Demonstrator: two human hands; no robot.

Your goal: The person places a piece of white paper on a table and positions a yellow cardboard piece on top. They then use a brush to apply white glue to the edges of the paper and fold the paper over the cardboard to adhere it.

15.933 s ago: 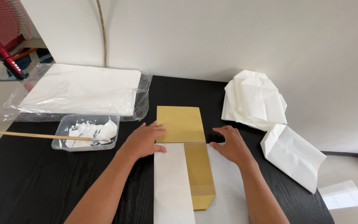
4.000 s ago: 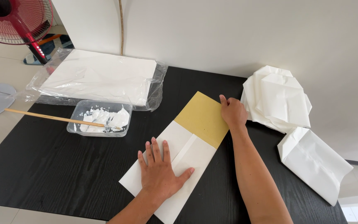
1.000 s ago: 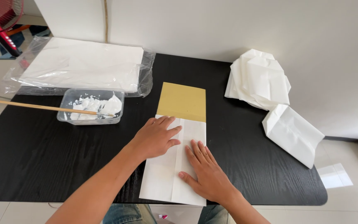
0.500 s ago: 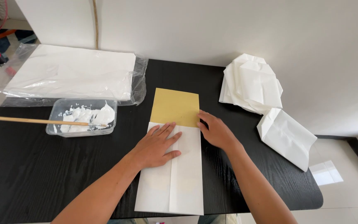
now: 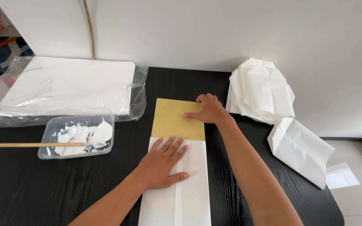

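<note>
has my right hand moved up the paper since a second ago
Yes. The right hand moved from the white folded paper up onto the yellow-brown panel, toward the wall.

A single head-worn camera looks down and forward over the black bench [image 5: 30, 192] from the person's own side, facing the white wall [image 5: 214, 33] behind it. It sits close: both forearms enter from the lower edge, and the bench nearly fills the frame. At far left and far right, strips of floor show past the bench edges.
</note>
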